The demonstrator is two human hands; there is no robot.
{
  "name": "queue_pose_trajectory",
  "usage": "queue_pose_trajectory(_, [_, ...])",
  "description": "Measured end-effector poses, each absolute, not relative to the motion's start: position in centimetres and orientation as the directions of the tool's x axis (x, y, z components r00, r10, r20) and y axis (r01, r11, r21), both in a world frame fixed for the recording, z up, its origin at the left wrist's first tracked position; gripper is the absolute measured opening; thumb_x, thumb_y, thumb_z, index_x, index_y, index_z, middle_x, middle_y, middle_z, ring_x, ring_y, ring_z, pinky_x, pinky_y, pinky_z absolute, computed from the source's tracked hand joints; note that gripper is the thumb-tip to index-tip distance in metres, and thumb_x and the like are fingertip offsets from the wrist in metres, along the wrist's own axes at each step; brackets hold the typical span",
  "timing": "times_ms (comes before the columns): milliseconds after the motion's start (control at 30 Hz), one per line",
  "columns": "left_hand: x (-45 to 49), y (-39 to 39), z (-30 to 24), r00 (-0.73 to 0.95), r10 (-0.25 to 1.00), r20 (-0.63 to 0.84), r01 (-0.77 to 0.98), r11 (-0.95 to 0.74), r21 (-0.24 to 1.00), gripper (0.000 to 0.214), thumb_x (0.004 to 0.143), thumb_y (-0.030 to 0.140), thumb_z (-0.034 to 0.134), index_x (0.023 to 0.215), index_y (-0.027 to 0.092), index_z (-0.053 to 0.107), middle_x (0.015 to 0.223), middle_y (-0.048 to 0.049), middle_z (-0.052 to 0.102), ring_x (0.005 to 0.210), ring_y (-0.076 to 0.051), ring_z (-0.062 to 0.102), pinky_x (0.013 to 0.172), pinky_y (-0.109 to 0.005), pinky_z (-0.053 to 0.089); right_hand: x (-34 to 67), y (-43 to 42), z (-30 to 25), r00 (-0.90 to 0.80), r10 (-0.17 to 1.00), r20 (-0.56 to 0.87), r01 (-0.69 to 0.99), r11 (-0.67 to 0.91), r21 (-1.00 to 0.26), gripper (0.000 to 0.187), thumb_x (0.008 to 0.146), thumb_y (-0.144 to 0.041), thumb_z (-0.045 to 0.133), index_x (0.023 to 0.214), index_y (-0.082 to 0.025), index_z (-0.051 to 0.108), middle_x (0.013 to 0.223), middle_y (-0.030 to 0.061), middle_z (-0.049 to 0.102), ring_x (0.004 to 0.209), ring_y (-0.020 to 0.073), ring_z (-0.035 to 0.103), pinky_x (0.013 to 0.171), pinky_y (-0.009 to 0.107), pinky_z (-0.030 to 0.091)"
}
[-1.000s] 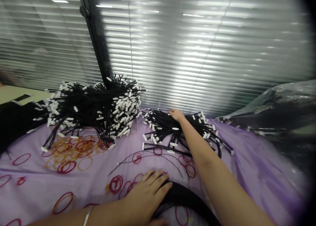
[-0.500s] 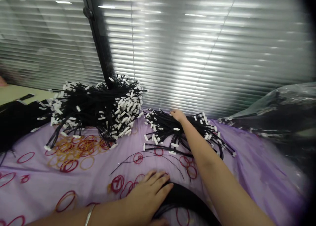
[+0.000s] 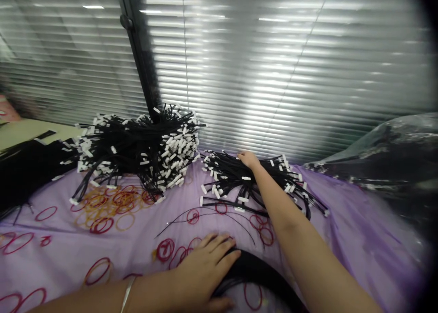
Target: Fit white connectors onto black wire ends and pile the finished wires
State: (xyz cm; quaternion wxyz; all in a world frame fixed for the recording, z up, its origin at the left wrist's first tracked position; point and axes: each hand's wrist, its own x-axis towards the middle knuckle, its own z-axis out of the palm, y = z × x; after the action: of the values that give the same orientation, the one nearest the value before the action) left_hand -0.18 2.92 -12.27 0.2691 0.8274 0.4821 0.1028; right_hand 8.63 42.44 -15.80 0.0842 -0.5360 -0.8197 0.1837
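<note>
"Where's the right hand [image 3: 249, 159]?"
"On top of the white-ended cable pile [image 3: 226, 171], by the far edge of the purple sheet [image 3: 137, 247]. Its fingertips are partly hidden, so I can't tell if they pinch anything."
"And the left hand [image 3: 207, 269]?"
"Palm down, fingers outstretched, over the left end of the curved black bundle [image 3: 262, 274], nearer the person. Whether it clasps that, I can't tell."

Ahead of me, white glare streaks the blinds [image 3: 267, 75], while my left hand [image 3: 201, 272] sits in softer, dimmer light; rightward, shiny plastic [image 3: 393, 144] glints, partly blurred, and darkness rounds off my view.
</note>
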Motion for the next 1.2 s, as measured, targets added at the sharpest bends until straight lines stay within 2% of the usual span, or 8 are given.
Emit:
queue_pose_trajectory(400, [-0.2,2.9,-13.0,0.515,0.854,-0.075,0.74,-0.4,0.541,0.072,0.083,0.055,0.048,0.145,0.02,0.031,0.152,-0.0125,0.028,0.141,-0.03,0.022,0.114,-0.053,0.017,8.7,41.1,-14.8,-0.429,0.902,-0.039,0.864,0.397,-0.31,0.033,0.091,-0.037,0.052,0.114,-0.015,0.057,0.113,0.0081,0.059,0.098,0.0182,0.059,0.085,0.04,0.05])
queue_pose_trajectory(600, [0.1,3.1,-12.8,0.534,0.843,-0.065,0.777,-0.458,0.432,0.074,0.081,0.047,0.056,0.143,0.014,0.034,0.149,-0.0171,0.033,0.138,-0.033,0.027,0.113,-0.054,0.02,8.7,37.6,-11.0,-0.441,0.894,0.085,0.869,0.449,-0.21,0.034,0.09,-0.036,0.053,0.117,-0.015,0.056,0.12,0.0099,0.056,0.106,0.0204,0.056,0.091,0.043,0.047])
queue_pose_trajectory(767, [0.8,2.2,-12.7,0.479,0.875,-0.074,0.846,-0.437,0.305,0.058,0.087,0.029,0.048,0.14,0.01,0.038,0.146,-0.018,0.038,0.136,-0.033,0.033,0.111,-0.051,0.03,9.1,33.9,-6.1,-0.548,0.82,0.166,0.807,0.57,-0.152,0.034,0.09,-0.036,0.053,0.116,-0.014,0.056,0.121,0.0104,0.055,0.109,0.0215,0.054,0.093,0.044,0.045])
queue_pose_trajectory(867, [1.1,1.3,-12.6,0.439,0.897,-0.056,0.873,-0.411,0.261,0.049,0.088,0.02,0.044,0.136,0.01,0.045,0.141,-0.0173,0.044,0.129,-0.031,0.044,0.107,-0.048,0.038,11.9,29.2,-5.4,-0.657,0.742,0.136,0.723,0.67,-0.168,0.029,0.091,-0.037,0.051,0.106,-0.013,0.06,0.106,0.0069,0.061,0.096,0.0172,0.059,0.086,0.04,0.048])
queue_pose_trajectory(967, [0.8,1.0,-12.0,0.467,0.884,-0.033,0.853,-0.44,0.279,0.044,0.088,0.015,0.043,0.131,0.011,0.05,0.136,-0.0155,0.051,0.123,-0.029,0.051,0.102,-0.045,0.043,16.8,23.0,-6.9,-0.757,0.648,0.083,0.622,0.753,-0.213,0.021,0.09,-0.032,0.052,0.093,-0.014,0.063,0.091,0.0036,0.064,0.086,0.0143,0.06,0.083,0.035,0.048])
queue_pose_trajectory(1033, [0.3,1.2,-11.4,0.467,0.884,-0.022,0.841,-0.437,0.321,0.042,0.087,0.016,0.047,0.128,0.013,0.052,0.133,-0.0123,0.055,0.119,-0.026,0.054,0.099,-0.04,0.046,20.1,19.1,-8.3,-0.777,0.627,0.055,0.597,0.762,-0.251,0.019,0.089,-0.028,0.051,0.088,-0.017,0.065,0.085,0.0033,0.065,0.081,0.0136,0.06,0.08,0.029,0.048])
queue_pose_trajectory(1133, [-1.2,2.8,-10.2,0.392,0.92,0.007,0.864,-0.371,0.342,0.039,0.088,0.033,0.053,0.125,0.019,0.054,0.126,-0.0059,0.059,0.113,-0.018,0.057,0.097,-0.028,0.047,23.9,14.9,-9.6,-0.754,0.655,0.05,0.615,0.73,-0.3,0.022,0.09,-0.03,0.049,0.099,-0.018,0.065,0.098,0.0056,0.066,0.093,0.0161,0.06,0.084,0.029,0.046])
queue_pose_trajectory(1200, [-2.8,4.3,-9.5,0.292,0.956,0.027,0.908,-0.286,0.307,0.038,0.093,0.038,0.043,0.124,0.018,0.053,0.126,-0.007,0.058,0.117,-0.018,0.053,0.102,-0.03,0.042,25.1,13.6,-9.9,-0.728,0.684,0.049,0.637,0.701,-0.32,0.024,0.091,-0.032,0.047,0.102,-0.019,0.064,0.106,0.0068,0.064,0.099,0.0172,0.058,0.089,0.03,0.044])
